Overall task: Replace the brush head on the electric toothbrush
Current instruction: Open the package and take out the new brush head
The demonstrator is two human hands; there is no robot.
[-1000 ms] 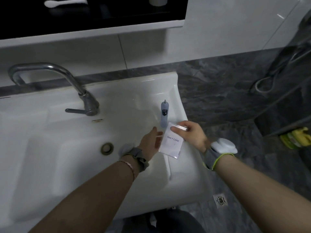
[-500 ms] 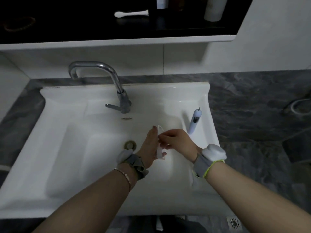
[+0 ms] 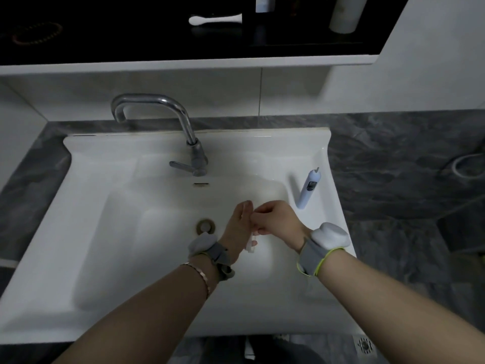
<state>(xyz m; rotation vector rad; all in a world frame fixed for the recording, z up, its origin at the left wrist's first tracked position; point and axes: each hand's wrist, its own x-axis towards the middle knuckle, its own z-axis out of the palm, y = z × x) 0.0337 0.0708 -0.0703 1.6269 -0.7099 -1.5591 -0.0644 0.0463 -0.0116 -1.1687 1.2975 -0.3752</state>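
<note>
A pale blue electric toothbrush handle with no head on its metal pin lies on the right ledge of the white sink. Over the basin, my left hand and my right hand are pressed together around a small clear packet, seen edge-on, with only its lower end showing between them. The left hand holds the packet's body and the right hand's fingers pinch its top. What is inside the packet is hidden. A white brush head lies on the dark shelf above.
A chrome faucet stands at the back of the sink, with the brass drain just left of my hands. Bottles stand on the shelf. Grey marble counter flanks the sink on both sides.
The view has swung left and centred on the sink. The packet, held flat and face-up a second ago, is now turned edge-on and squeezed between both hands.
</note>
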